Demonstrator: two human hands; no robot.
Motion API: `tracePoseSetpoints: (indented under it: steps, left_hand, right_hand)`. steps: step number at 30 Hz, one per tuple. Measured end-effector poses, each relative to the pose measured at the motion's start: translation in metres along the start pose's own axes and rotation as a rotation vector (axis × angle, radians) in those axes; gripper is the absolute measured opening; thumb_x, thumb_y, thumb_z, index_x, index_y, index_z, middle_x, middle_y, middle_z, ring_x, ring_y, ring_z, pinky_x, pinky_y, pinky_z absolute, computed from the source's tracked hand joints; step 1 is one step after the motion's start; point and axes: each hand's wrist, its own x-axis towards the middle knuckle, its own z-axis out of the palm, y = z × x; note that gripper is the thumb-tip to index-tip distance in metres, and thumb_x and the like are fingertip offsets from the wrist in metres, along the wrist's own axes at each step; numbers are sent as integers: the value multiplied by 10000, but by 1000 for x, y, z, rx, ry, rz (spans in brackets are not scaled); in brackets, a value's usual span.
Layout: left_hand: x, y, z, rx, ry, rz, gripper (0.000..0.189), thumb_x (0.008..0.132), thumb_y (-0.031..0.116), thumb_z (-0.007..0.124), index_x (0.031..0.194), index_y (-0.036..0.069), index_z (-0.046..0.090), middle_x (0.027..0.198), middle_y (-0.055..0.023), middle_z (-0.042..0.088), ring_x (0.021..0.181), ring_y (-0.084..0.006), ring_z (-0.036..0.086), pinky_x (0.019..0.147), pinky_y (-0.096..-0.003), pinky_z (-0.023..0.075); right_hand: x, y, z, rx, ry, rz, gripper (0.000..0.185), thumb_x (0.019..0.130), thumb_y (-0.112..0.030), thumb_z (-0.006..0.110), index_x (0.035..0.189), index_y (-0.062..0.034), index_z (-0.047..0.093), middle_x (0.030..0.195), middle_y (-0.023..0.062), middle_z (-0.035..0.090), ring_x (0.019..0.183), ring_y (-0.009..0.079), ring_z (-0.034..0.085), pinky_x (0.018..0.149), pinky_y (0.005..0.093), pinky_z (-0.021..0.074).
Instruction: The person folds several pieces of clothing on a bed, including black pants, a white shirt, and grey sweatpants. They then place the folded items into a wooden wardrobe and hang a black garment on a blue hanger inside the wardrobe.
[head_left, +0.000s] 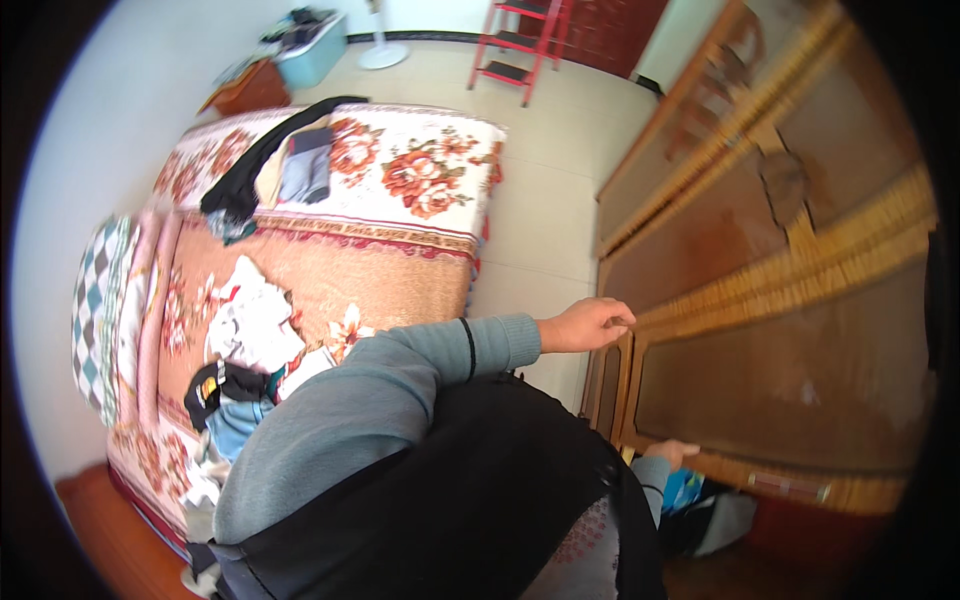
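My left hand (587, 325) reaches out to the right in a grey-blue knit sleeve, its fingers loosely curled. The fingertips are beside the edge of a wooden wardrobe door (780, 375); whether they touch it I cannot tell. Lower down, my right hand (673, 451) grips this door's edge near its corner, part of the hand hidden behind my black garment (480, 480). The door stands open, with a metal handle (789, 487) on its frame. Below it show a bright blue item (681, 489) and dark and grey cloth (709, 525) inside the wardrobe.
On the left is a bed with a floral cover (420, 176), bearing folded trousers (306, 166), white clothing (255, 319) and a black cap (206, 390). A red step ladder (510, 71), a fan base (382, 56) and a light-blue bin (319, 56) stand on the tiled floor.
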Motion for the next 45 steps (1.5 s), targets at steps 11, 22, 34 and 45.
tracePoseSetpoints:
  steps: [11,22,34,45]
  left_hand:
    - [-51,-112,-162,-35,849,-277,174,931,142,579,1067,45,626,928,-56,667,750,-134,620,683,-302,513]
    - [-176,-170,-218,-104,1375,-532,189,933,156,598,1070,32,637,876,-26,633,760,-110,588,686,-252,494]
    - [-177,-182,-249,-375,1668,-920,191,939,180,592,1060,35,625,890,-12,630,766,-102,591,674,-252,486]
    - [-190,-196,-241,-511,1881,-1016,203,928,165,615,1072,24,643,822,-33,639,727,-104,591,657,-254,488]
  right_hand:
    - [-69,-131,290,-93,-1037,-372,453,999,-414,459,1145,5,548,1004,106,603,933,235,569,760,368,474]
    - [-356,-96,402,-1016,-1941,-1666,349,933,-301,557,1055,15,644,915,147,680,831,253,658,761,356,507]
    - [-550,-110,567,-878,-2145,-1890,317,869,-301,603,891,11,652,870,217,669,848,402,633,741,468,494]
    - [-806,-90,580,-179,-1573,-2548,669,692,-225,817,1268,-48,528,1271,194,509,1164,358,484,996,432,402]
